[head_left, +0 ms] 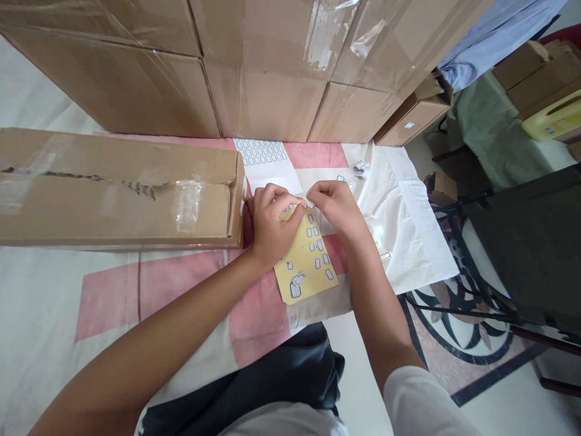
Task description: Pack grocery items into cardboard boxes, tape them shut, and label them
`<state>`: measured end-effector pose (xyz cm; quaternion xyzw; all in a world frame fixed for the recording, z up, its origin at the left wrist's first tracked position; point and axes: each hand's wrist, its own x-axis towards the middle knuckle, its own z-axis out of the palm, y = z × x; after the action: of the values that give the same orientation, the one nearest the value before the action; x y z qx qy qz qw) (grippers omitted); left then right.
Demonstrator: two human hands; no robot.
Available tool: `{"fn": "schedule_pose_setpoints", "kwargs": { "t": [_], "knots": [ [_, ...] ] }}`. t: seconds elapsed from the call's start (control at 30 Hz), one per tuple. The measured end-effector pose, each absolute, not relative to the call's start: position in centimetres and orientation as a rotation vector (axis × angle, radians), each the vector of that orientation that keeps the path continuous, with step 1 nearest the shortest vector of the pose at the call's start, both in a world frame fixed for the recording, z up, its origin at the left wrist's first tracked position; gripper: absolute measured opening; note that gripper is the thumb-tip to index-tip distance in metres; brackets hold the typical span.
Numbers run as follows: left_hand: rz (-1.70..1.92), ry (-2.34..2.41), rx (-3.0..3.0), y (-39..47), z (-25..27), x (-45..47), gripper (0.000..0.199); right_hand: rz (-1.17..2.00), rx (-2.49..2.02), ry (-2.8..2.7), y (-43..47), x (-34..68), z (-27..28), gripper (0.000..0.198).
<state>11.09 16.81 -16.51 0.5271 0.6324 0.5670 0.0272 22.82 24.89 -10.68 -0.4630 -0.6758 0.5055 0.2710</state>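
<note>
A yellow sheet (305, 266) lies on the cloth in front of me, with several small white stickers with dark outlines scattered on it. Over its far left part is my left hand (276, 225), thumb and forefinger pinched together at the sheet's far edge; what they hold is too small to make out. Close beside those fingertips, my right hand (338, 207) pinches a small white sticker (310, 203). Beyond both hands lies a white sheet (267, 162) printed with rows of outlined rectangles, its near part bare.
A long taped carton (113, 194) stands left of my left hand. Stacked cartons (272, 79) form a wall at the back. Loose cut pieces (359, 168) lie on the cloth (408, 224) at right. A dark chair-like panel (531, 248) stands beyond the table's right edge.
</note>
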Motion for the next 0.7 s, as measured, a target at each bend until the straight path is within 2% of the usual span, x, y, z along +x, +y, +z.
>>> {"fn": "schedule_pose_setpoints", "kwargs": {
  "t": [0.47,0.7],
  "knots": [
    [1.662,1.840,1.590,16.69,-16.17,11.29,0.009,1.311,-1.071,-1.775,25.38,22.73,-11.31,0.014],
    [1.233,1.808,1.581,15.85,-16.13,11.46,0.012,1.445,-0.950,-1.767,24.44,22.04,-11.67,0.024]
  ]
}}
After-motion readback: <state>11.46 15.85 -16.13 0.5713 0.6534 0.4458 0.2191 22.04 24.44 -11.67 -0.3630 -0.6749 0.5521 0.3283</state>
